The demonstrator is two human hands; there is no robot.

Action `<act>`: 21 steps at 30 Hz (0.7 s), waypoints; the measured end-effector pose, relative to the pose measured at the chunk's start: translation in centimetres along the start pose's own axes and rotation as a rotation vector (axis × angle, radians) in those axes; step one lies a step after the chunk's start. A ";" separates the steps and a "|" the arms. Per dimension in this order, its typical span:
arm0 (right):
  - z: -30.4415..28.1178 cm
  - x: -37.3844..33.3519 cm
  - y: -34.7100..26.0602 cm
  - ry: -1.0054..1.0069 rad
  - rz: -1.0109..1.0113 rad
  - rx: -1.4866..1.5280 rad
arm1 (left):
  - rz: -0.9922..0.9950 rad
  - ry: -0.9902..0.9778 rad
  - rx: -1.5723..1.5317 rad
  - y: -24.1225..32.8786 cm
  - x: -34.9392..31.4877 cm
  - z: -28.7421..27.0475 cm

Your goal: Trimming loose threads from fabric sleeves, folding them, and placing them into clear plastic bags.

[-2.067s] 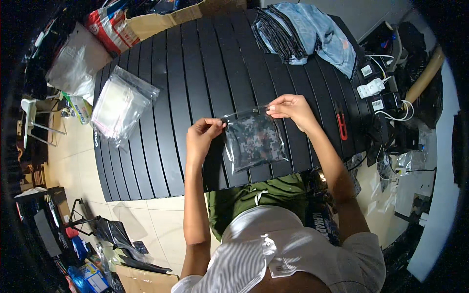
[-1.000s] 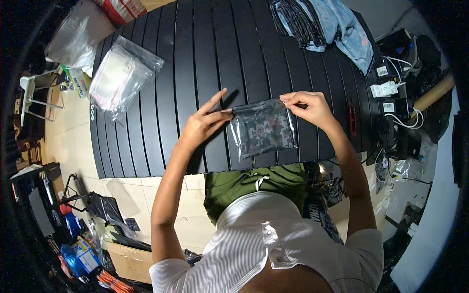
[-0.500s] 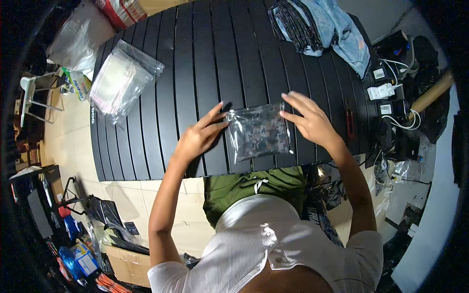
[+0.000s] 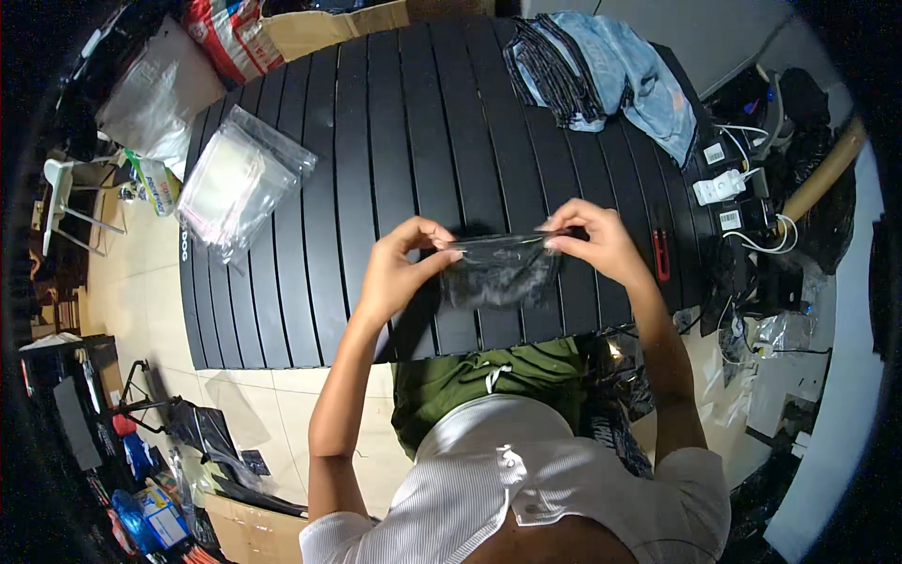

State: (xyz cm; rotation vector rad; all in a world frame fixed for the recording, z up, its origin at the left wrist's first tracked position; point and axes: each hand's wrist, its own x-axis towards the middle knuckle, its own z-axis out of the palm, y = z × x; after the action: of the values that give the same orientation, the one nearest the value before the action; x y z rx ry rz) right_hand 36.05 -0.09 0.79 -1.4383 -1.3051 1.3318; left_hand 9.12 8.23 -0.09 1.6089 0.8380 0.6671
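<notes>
At the near side of a black slatted counter [image 4: 385, 150], a person's left hand [image 4: 411, 265] and right hand [image 4: 601, 242] pinch the far corners of a clear bag [image 4: 498, 280] with dark contents, its edge apparently held taut; handling it further would likely call for an even grip. More plastic bags [image 4: 240, 183] lie at left, folded jeans [image 4: 650, 105] at far right, a red tool [image 4: 661, 256] nearer. A white chair [image 4: 61, 188] stands on the tiled floor [image 4: 146, 296].
</notes>
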 end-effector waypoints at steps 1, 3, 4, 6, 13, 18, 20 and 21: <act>-0.1 -0.8 -1.1 0.001 0.004 0.003 | -0.005 0.013 -0.061 1.4 -0.4 -0.2; 0.1 -2.3 -3.5 0.026 -0.405 -0.248 | 0.140 -0.065 -0.164 2.3 -1.8 -1.6; -0.4 -3.3 -3.9 -0.032 -0.412 -0.251 | 0.145 -0.163 -0.149 2.9 -2.3 -2.1; -0.4 -5.0 -4.0 -0.092 -0.405 -0.379 | 0.112 -0.298 -0.096 2.9 -4.1 -3.3; 3.4 -5.1 0.8 0.538 -0.217 -0.495 | 0.075 0.315 0.370 1.0 -3.6 2.0; 7.7 -1.0 3.0 0.361 -0.247 -1.008 | 0.174 0.212 0.898 -2.3 -0.6 9.9; 7.7 -0.8 3.6 0.372 -0.222 -1.032 | 0.155 0.238 1.007 -3.0 -0.4 10.7; 7.6 -0.9 3.7 0.366 -0.210 -1.046 | 0.150 0.233 1.008 -3.4 -0.4 10.6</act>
State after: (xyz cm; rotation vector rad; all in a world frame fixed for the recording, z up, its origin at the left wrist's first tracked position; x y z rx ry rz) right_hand 29.28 -2.40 -3.84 -1.9903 -1.9196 0.1453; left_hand 16.78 2.16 -5.47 2.5412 1.3574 0.5648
